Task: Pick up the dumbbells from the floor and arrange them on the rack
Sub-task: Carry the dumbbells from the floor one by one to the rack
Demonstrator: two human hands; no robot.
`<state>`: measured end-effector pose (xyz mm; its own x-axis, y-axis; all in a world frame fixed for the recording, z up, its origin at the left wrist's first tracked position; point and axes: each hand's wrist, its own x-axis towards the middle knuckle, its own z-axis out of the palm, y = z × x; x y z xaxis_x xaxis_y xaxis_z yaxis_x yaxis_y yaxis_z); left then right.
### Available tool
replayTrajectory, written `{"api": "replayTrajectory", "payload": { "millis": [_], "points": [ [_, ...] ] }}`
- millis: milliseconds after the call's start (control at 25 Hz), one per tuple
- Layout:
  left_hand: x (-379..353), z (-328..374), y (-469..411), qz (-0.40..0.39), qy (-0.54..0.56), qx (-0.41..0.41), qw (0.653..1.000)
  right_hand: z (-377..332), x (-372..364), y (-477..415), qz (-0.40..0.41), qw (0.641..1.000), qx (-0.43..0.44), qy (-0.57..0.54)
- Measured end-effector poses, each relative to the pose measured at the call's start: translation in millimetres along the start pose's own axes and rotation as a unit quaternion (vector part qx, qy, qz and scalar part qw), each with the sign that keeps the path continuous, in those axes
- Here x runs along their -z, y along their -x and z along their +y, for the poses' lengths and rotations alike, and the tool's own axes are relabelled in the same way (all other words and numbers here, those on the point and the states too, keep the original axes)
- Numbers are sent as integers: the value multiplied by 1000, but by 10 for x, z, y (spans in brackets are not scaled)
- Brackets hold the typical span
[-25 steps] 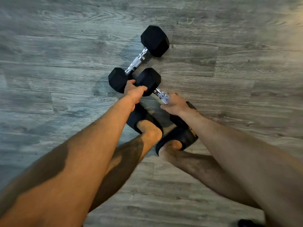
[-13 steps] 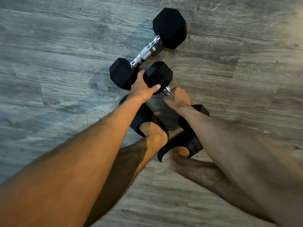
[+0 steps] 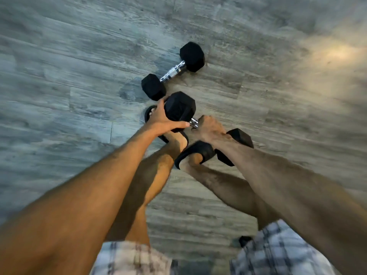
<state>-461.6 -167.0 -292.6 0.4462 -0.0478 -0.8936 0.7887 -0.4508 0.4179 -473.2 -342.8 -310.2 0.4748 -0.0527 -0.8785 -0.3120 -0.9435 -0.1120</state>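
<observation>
I hold a black hex dumbbell (image 3: 179, 108) with a chrome handle off the floor, above my feet. My left hand (image 3: 160, 121) cups the underside of its far head. My right hand (image 3: 208, 128) is wrapped around its handle, hiding most of the chrome. Its near head (image 3: 238, 139) shows behind my right wrist. A second black hex dumbbell (image 3: 172, 72) lies on the grey wood floor just beyond, untouched. No rack is in view.
My two feet in black slides (image 3: 198, 153) stand right beneath the held dumbbell. Grey wood-plank floor (image 3: 79, 76) stretches all around, with a bright patch of light at the upper right. A small dark object (image 3: 245, 240) lies by my right leg.
The near dumbbell has come up off the floor in both hands, away from the second one. My right hand closed on its handle and my left went under its head.
</observation>
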Motion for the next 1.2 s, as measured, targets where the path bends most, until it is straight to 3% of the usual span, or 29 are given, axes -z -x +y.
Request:
{"api": "replayTrajectory", "payload": {
  "millis": [200, 400, 560, 800, 1200],
  "points": [
    [540, 331, 1760, -43, 256, 50, 965, -429, 662, 1634, -20, 996, 61, 67],
    [909, 302, 3230, -34, 334, 33, 941, -915, 1057, 2969, -37, 976, 141, 163],
    [881, -214, 4271, 32, 415, -16, 909, -1259, 1019, 3823, -34, 941, 219, 256],
    [344, -1286, 5316, 166, 569, -46, 804, -1728, 323, 4629, -56, 815, 352, 456],
    [269, -3455, 6430, 289, 740, -7, 608, -3089, -1965, 5495, -114, 617, 457, 631]
  ]
}}
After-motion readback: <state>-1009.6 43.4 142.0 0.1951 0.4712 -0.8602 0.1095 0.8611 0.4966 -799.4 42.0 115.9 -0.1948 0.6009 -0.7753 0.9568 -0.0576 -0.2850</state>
